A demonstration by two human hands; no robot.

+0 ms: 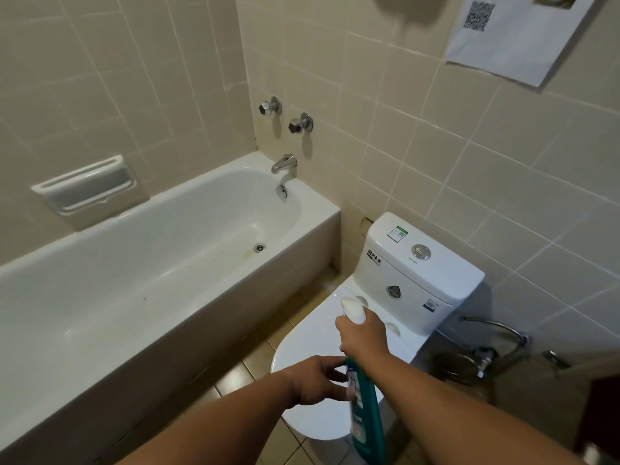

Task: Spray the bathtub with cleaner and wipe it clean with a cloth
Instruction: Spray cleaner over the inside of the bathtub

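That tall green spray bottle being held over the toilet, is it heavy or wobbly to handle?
Probably rigid: the spray bottle keeps its shape where the right hand grips its neck. It looks tall and narrow, so it would likely tip easily if stood on the toilet lid. The left hand holds its body too, hinting at some weight or a slick surface.

One view only, worn on my head: faces forward and down, close above my left hand (315, 380) and right hand (364, 333), bathtub (134, 260) left, toilet (419, 276) beneath.
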